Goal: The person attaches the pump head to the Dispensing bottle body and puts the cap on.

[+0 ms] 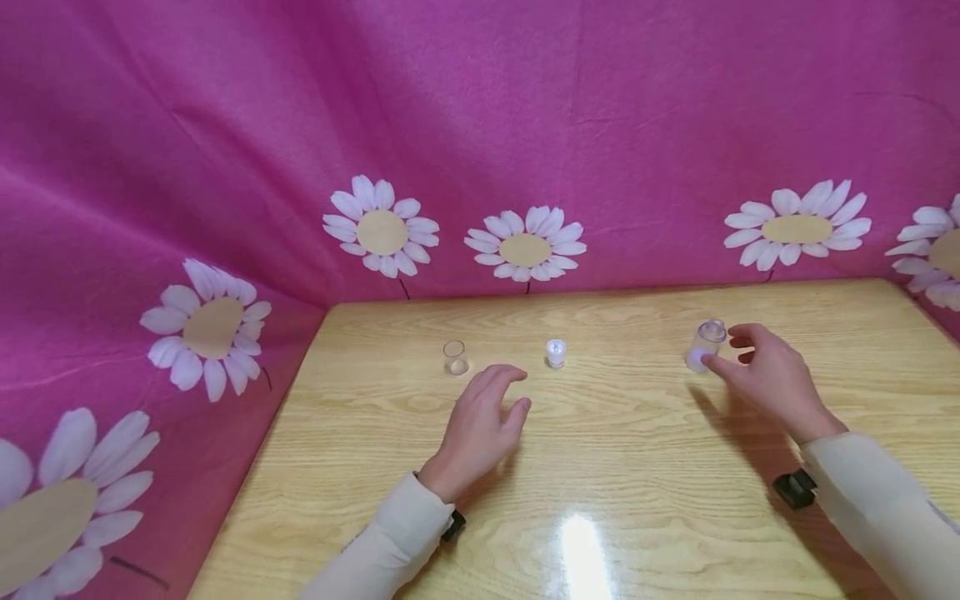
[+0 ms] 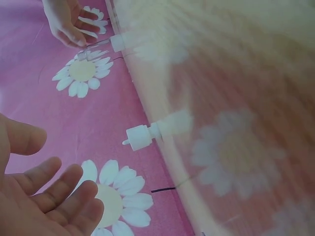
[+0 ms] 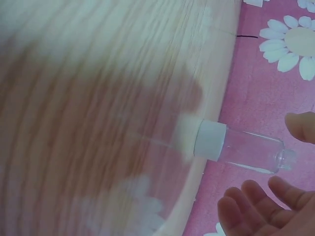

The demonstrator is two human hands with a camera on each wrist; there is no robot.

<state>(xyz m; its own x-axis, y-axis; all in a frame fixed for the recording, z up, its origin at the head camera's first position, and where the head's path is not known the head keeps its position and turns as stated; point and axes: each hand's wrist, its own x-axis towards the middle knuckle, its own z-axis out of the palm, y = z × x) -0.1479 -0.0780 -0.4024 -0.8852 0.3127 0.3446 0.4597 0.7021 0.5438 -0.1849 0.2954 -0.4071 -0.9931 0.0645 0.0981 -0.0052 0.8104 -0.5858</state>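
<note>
A small clear bottle (image 1: 707,340) with a white base (image 3: 210,140) and narrow neck stands upright on the right of the wooden table. My right hand (image 1: 772,375) is spread around it, thumb on the near side and fingers behind. In the right wrist view, gaps show between the fingers (image 3: 251,201) and the bottle. A white pump-like top (image 2: 139,137) with a thin nozzle stands mid-table. My left hand (image 1: 480,429) hovers low in front of it, fingers loosely bent, holding nothing. Left of that top stands a small clear cap (image 1: 454,358), beyond the left fingertips.
The glossy wooden table (image 1: 615,450) reflects a bright light patch near the front. A pink cloth (image 1: 600,125) with white daisies hangs along the table's back and left edges, and also shows at far right. Dark straps with small devices (image 1: 795,489) sit at both wrists.
</note>
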